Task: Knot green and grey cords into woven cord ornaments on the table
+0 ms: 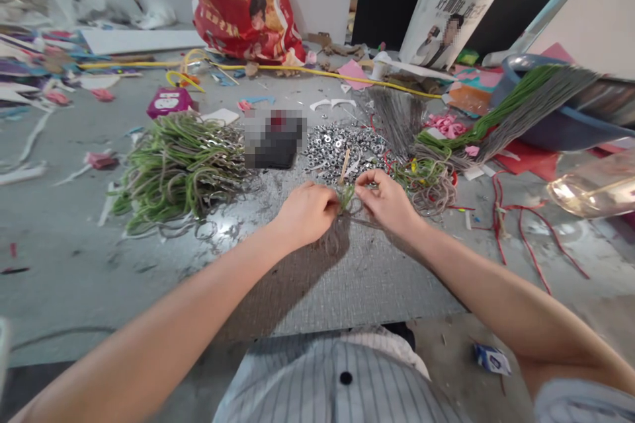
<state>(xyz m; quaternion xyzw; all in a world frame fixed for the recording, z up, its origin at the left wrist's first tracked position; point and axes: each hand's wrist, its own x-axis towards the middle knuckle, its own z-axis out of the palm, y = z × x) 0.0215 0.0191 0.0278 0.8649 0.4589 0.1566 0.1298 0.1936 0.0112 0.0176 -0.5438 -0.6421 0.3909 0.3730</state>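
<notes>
My left hand (308,213) is closed, its fingers curled around one side of a short green cord (346,197). On the other side, the thumb and index finger of my right hand (384,201) pinch together at the cord; its exact end is too small to make out. Grey cord strands (333,238) hang below my left hand. Just beyond my hands lies a heap of small shiny metal rings or nuts (342,145), with a thin wooden stick (344,164) standing out of it. A tangle of green and grey cords (429,185) lies right of my right hand.
A big pile of green and grey cord loops (181,172) lies left, beside a dark blurred object (272,145). At right, a blue basin (536,122) has long cords draped over it. Red cords (520,211), a clear bottle (595,185) and a red bag (243,6) also lie around.
</notes>
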